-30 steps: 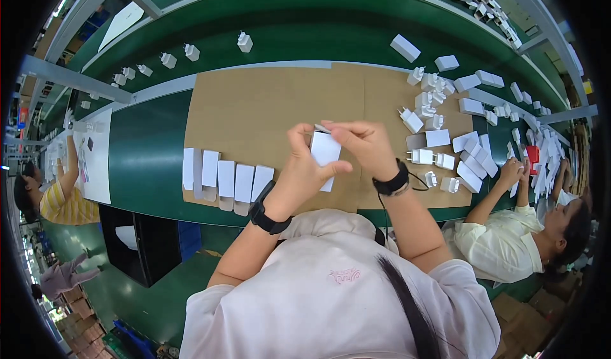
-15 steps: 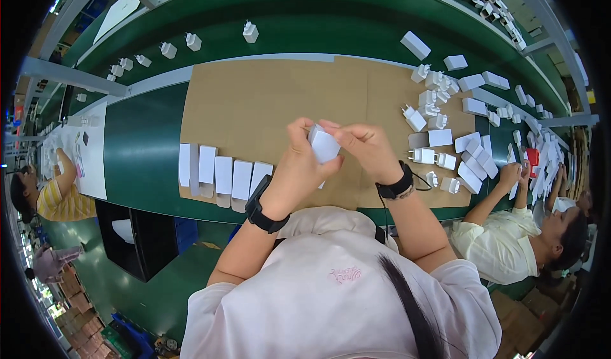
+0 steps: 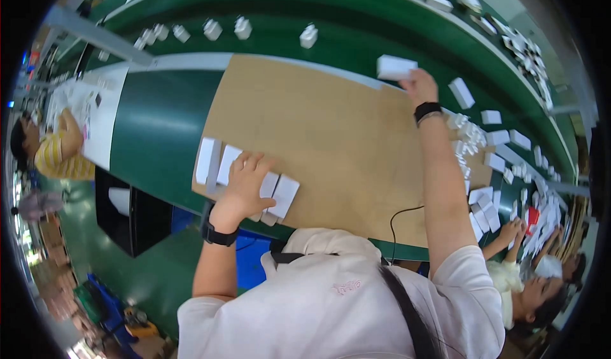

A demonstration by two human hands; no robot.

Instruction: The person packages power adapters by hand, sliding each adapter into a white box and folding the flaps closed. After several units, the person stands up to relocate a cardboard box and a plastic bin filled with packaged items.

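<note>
My right hand [image 3: 421, 87] reaches out to the green shelf along the far side, its fingers closed on the end of a white box [image 3: 393, 67]. I cannot tell whether that box rests on the shelf or is just above it. At the near left, my left hand [image 3: 245, 184] lies with fingers apart over a row of white boxes [image 3: 207, 162] on the brown cardboard sheet [image 3: 318, 136]. It touches the middle ones and partly hides them. Beside its thumb is the row's right-hand box [image 3: 285, 195].
White plug chargers [image 3: 242, 28] stand along the shelf. More chargers [image 3: 468, 136] and boxes [image 3: 487, 209] crowd the right side, partly behind my right arm. A black cable [image 3: 393, 232] lies near the front edge. A co-worker's hands [image 3: 514, 232] are at the far right.
My hands have parted. The right carried the white box up to the shelf; the left dropped to the row of boxes. The whole view has turned, shifting the table within it.
</note>
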